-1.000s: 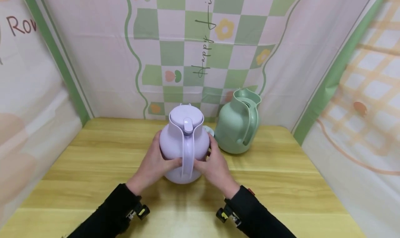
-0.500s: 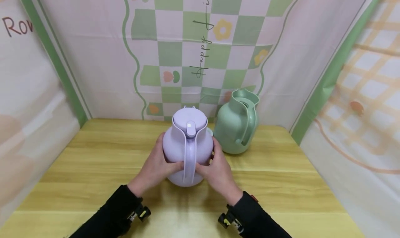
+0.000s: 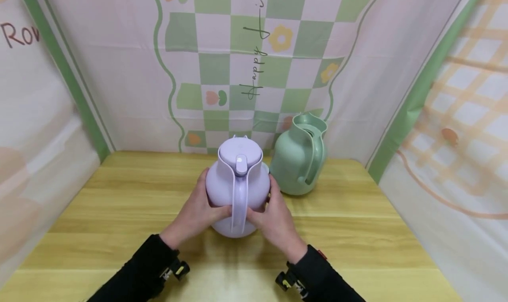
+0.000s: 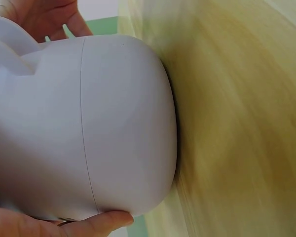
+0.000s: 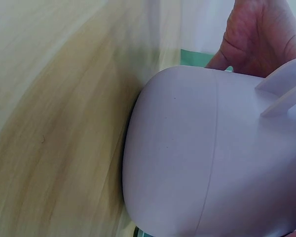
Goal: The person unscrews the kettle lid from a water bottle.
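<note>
A lilac vacuum jug (image 3: 220,183) stands upright on the wooden table (image 3: 131,196), its lid on and its handle facing me. My left hand (image 3: 193,214) grips the left side of its round body, and my right hand (image 3: 278,218) grips the right side. Both thumbs lie near the lower part of the handle (image 3: 239,205). In the left wrist view the base of the lilac jug (image 4: 123,123) sits against the tabletop with a thin dark shadow. Most fingers are hidden behind the body.
Close behind my right hand stands a green vacuum jug (image 3: 291,161), its handle towards the front right and no lid on its mouth. A small pale object (image 3: 266,167) shows between the jugs, mostly hidden. A patterned cloth (image 3: 250,72) hangs behind the table.
Held in both hands, the lilac jug has shifted slightly right and towards me, covering more of the small pale object behind it. The green jug has stayed in place; the head view has turned slightly.
</note>
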A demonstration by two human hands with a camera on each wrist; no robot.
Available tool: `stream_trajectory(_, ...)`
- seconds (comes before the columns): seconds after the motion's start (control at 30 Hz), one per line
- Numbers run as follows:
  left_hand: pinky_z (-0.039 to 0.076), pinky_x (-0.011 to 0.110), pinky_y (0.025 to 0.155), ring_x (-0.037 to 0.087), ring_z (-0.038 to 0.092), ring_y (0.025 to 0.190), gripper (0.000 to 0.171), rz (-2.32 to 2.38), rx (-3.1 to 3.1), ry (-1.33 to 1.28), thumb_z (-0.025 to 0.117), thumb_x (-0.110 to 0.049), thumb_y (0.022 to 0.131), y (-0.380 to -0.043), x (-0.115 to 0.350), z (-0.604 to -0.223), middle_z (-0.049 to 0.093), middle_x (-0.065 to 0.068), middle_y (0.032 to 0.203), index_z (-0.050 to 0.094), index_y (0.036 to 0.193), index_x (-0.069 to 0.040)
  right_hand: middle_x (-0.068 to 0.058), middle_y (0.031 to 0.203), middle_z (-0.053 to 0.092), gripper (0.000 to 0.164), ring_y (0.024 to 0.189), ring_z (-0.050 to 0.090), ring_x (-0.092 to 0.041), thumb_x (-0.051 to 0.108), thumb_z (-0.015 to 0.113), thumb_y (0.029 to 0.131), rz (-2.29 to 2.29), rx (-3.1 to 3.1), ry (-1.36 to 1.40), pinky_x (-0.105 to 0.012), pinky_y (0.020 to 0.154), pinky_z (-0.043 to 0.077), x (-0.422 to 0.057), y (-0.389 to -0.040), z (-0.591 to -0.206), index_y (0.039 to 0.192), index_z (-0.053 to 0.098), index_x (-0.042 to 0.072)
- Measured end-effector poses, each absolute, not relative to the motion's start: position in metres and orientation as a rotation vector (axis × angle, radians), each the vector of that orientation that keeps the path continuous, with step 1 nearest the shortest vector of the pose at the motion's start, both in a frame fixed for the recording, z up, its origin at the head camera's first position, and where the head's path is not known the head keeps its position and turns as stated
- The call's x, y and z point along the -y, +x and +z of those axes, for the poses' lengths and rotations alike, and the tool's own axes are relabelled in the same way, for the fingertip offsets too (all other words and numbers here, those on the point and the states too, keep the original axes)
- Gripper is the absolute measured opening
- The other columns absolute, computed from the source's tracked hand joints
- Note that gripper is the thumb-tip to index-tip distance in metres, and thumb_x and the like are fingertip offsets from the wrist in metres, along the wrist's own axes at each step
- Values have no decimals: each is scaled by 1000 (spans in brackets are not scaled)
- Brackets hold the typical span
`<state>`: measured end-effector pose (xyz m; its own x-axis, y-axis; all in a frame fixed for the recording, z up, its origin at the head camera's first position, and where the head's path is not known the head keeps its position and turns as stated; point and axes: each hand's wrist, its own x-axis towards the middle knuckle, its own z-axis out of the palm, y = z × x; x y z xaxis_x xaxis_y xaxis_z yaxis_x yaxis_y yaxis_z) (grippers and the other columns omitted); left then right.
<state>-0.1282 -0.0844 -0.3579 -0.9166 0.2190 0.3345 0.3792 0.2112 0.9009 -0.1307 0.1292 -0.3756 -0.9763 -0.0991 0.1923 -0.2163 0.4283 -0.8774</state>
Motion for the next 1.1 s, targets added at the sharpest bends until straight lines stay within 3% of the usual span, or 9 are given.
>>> stream_trajectory(0.13, 47, 53, 94, 24, 53, 116, 102, -1786, 2355, -591, 86, -30, 71, -128, 87, -357, 47, 5, 135, 23, 150, -19, -2, 154, 33, 113, 134, 40, -24, 60, 76, 73, 1527, 2578, 271, -51, 107, 37, -131, -124, -371, 158, 12, 22)
stream_trajectory(0.23, 47, 51, 94, 22, 53, 117, 103, -1761, 2386, -585, 86, -36, 71, -133, 89, -366, 47, 3, 136, 21, 151, -25, -4, 154, 33, 100, 135, 37, -23, 58, 70, 80, 1439, 2498, 263, -54, 108, 34, -135, -118, -368, 157, 19, 18)
stream_trajectory(0.4, 45, 50, 98, 20, 51, 121, 107, -1728, 2461, -548, 83, -45, 72, -139, 95, -375, 46, 1, 139, 16, 153, -30, -4, 123, 56, 54, 108, 53, -17, 32, 69, 89, 1377, 2152, 388, -43, 90, 48, -135, -108, -361, 137, 49, 13)
stream_trajectory(0.5, 41, 53, 102, 24, 46, 129, 111, -1679, 2527, -527, 79, -50, 75, -138, 100, -374, 41, 5, 147, 9, 157, -24, -3, 109, 60, 41, 93, 58, -17, 19, 69, 88, 1452, 2054, 513, -36, 78, 52, -130, -100, -357, 125, 55, 12)
stream_trajectory(0.63, 35, 60, 105, 37, 34, 138, 110, -1625, 2570, -531, 68, -56, 84, -137, 108, -366, 26, 19, 158, -1, 158, -15, -2, 105, 63, 42, 86, 62, -17, 20, 72, 85, 1581, 2073, 590, -35, 72, 55, -118, -92, -352, 123, 55, 16)
stream_trajectory(0.73, 33, 59, 107, 40, 29, 140, 102, -1566, 2519, -552, 62, -55, 89, -139, 114, -353, 19, 22, 160, -1, 159, -14, -2, 101, 63, 43, 82, 63, -16, 26, 76, 83, 1649, 2126, 593, -35, 68, 55, -109, -88, -350, 120, 57, 17)
stream_trajectory(0.97, 29, 51, 113, 24, 30, 142, 80, -1286, 2226, -782, 66, -28, 92, -147, 117, -299, 28, 8, 159, 22, 157, -14, -2, 90, 65, 38, 77, 63, -15, 28, 76, 83, 1728, 2155, 574, -34, 63, 55, -93, -86, -351, 115, 59, 18)
stream_trajectory(1.1, 32, 51, 111, 19, 31, 141, 80, -1075, 2187, -967, 66, -35, 90, -153, 106, -272, 32, 2, 157, 25, 157, -19, -4, 94, 66, 33, 79, 63, -15, 26, 74, 86, 1733, 2122, 602, -33, 64, 55, -86, -86, -352, 114, 57, 19)
